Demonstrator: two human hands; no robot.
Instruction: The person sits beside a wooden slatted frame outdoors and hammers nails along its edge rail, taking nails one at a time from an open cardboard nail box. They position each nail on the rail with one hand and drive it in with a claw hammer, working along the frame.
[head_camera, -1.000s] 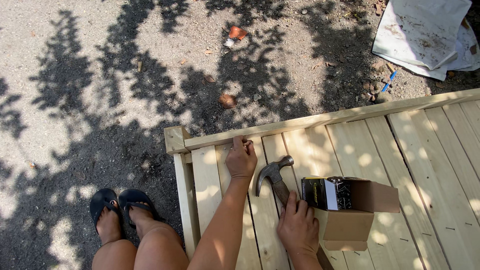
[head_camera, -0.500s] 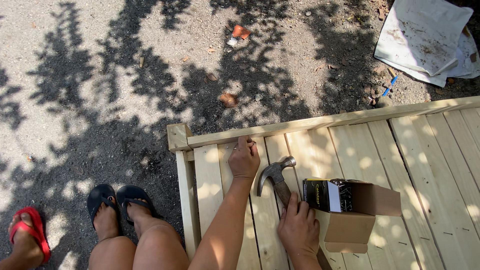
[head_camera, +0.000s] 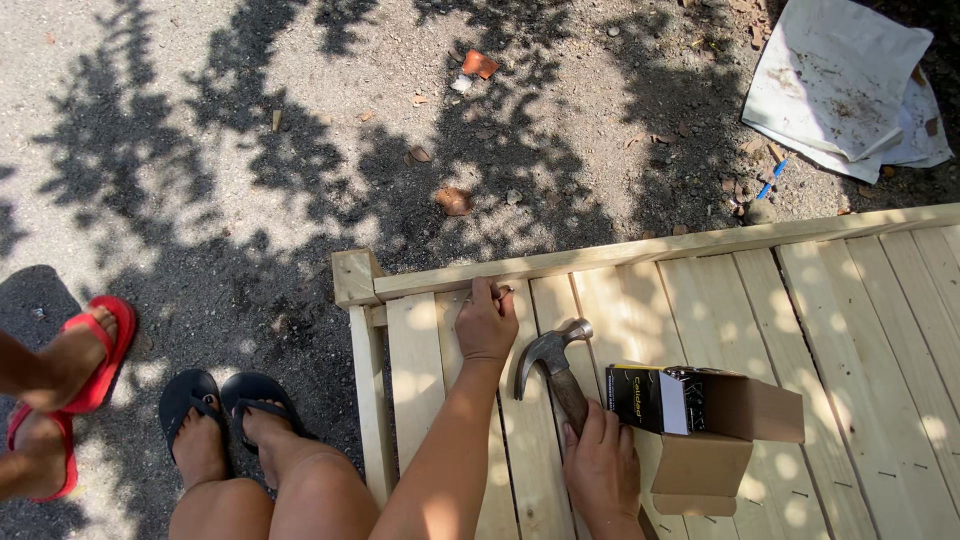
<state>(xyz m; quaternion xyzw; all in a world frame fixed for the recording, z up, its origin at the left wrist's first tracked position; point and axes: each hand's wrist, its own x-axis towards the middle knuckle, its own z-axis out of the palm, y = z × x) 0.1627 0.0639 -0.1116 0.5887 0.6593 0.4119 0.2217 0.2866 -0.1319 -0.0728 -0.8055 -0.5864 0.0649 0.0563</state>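
Observation:
My left hand (head_camera: 486, 324) rests on a pale wooden slat panel (head_camera: 860, 330), fingertips pinching a small nail against the top rail (head_camera: 640, 250). My right hand (head_camera: 602, 470) grips the wooden handle of a claw hammer (head_camera: 548, 362), whose steel head hovers just right of my left hand. An open cardboard box of nails (head_camera: 700, 420) lies on the slats beside my right hand.
My feet in black flip-flops (head_camera: 225, 400) stand on gravel left of the panel. Another person's feet in red flip-flops (head_camera: 70, 370) are at the far left. A crumpled white sheet (head_camera: 845, 85) and a blue pen (head_camera: 770, 180) lie at the upper right.
The view has shifted, bringing the red flip-flops further in at the left. My hands, the hammer and the box stay in the same places on the panel.

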